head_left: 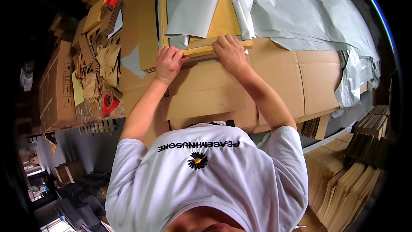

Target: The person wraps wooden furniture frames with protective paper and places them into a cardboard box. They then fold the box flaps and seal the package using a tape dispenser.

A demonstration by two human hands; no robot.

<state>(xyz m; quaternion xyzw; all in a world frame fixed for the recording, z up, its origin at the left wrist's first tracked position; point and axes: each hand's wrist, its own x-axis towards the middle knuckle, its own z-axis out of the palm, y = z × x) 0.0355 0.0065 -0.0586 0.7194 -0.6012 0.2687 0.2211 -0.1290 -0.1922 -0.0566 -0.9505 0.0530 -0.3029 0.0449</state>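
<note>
2 hands work in the head view: the left hand [168, 62] and right hand [230, 51] are each curled shut over the near edge of a wooden frame [206, 48], pinning it flat on the cardboard sheet [206, 99], grey paper [193, 4] draped over its far part.

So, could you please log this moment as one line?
left hand: grips wooden frame | right hand: presses frame | beneath: flattened cardboard | nearby: grey sheets, red tape dispenser
</note>
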